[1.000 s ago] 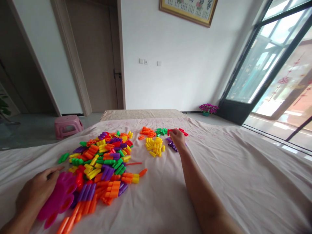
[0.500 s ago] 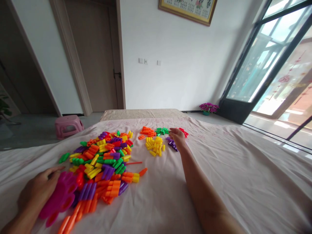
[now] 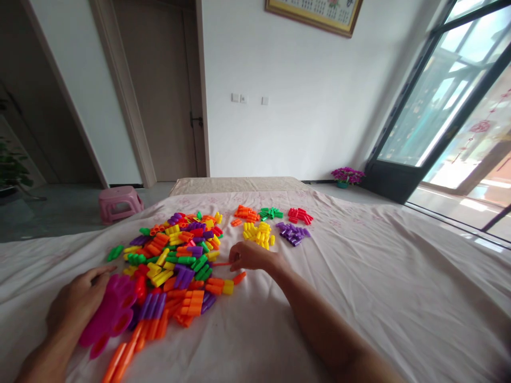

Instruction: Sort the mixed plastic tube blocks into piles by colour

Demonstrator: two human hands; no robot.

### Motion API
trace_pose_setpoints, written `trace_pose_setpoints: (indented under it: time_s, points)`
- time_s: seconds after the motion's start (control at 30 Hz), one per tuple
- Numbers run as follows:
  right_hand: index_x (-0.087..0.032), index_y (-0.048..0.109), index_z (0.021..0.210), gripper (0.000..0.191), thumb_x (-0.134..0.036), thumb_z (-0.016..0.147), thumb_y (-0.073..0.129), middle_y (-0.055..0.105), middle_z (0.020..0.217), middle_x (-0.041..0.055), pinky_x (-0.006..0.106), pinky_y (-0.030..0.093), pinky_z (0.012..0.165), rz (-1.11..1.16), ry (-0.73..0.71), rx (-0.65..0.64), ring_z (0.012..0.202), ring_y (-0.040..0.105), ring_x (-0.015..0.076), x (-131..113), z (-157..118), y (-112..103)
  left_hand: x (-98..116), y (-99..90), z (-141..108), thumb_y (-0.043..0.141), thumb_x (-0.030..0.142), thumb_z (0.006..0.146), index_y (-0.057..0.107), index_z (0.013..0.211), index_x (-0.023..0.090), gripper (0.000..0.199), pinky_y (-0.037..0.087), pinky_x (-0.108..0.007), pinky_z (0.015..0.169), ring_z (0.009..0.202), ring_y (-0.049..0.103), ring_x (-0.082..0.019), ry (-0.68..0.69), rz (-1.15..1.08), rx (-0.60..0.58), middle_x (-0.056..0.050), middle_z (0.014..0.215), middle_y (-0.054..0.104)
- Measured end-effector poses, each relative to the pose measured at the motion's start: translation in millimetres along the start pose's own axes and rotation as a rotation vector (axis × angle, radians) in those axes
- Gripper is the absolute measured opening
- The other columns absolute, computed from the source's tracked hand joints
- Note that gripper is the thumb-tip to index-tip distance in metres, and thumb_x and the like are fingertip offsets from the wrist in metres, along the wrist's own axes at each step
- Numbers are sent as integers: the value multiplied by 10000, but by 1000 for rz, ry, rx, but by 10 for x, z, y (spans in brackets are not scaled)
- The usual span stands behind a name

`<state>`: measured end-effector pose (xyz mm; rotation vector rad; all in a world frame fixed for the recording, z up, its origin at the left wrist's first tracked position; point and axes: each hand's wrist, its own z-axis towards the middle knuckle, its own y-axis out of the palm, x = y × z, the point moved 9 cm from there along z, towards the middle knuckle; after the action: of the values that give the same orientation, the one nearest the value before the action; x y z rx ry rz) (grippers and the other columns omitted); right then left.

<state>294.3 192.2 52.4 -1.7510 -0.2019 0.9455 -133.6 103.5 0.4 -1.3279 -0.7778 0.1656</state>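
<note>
My left hand (image 3: 82,300) rests at the near left edge of a mixed heap of plastic toy pieces (image 3: 175,260), fingers stretched forward. It lies against a magenta scalloped plastic piece (image 3: 109,314) with rounded lobes; whether it touches the piece is hard to tell. My right hand (image 3: 253,256) is right of the heap, its fingers loosely bent and apart, with nothing visible in them. Its fingertips are by the end of a thin red stick (image 3: 221,264); contact is unclear. Close below lies an orange piece (image 3: 239,277).
Beyond my right hand lie single-colour groups: yellow pieces (image 3: 259,234), purple pieces (image 3: 293,234), orange pieces (image 3: 246,214), green pieces (image 3: 270,213) and red pieces (image 3: 300,215). A wrinkled pale cloth (image 3: 379,276) covers the table. A pink stool (image 3: 120,205) stands at the left.
My right hand has come back from the far sorted groups toward me and left, to the heap's right side. The purple and red groups are uncovered. My left hand stays by the magenta piece.
</note>
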Motion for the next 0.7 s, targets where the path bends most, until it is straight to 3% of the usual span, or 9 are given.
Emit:
trace_pose_setpoints:
  time_s: [0.17, 0.33, 0.53, 0.7]
  points:
    - [-188, 740, 914, 156, -186, 807, 626, 731, 886, 20, 203, 374, 629, -167, -12, 20, 795, 640, 146, -68, -38, -3, 61, -66, -78, 309, 558, 872, 675, 1157, 301, 531, 453, -329, 596, 695, 639, -268, -46, 3, -13, -97, 908, 707]
    - [-160, 721, 879, 153, -174, 790, 598, 722, 886, 51, 215, 352, 584, -201, 46, 69, 792, 636, 165, 59, -91, -185, 96, -84, -115, 303, 541, 876, 668, 1179, 287, 538, 449, -327, 618, 707, 636, -265, -51, -5, -21, -101, 927, 697]
    - [-152, 680, 816, 112, -146, 768, 579, 663, 684, -7, 166, 395, 522, 155, 63, 31, 576, 600, 92, 221, -139, -327, 91, -70, -128, 297, 553, 878, 654, 1193, 290, 544, 433, -327, 635, 728, 624, -267, -47, -15, -37, -106, 963, 692]
    - [-149, 646, 763, 57, -168, 762, 591, 630, 611, -20, 181, 450, 520, 426, 100, 173, 542, 594, 95, 261, -207, -552, 60, -49, -95, 304, 564, 878, 663, 1187, 299, 543, 427, -323, 636, 751, 626, -265, -41, -25, -16, -104, 983, 695]
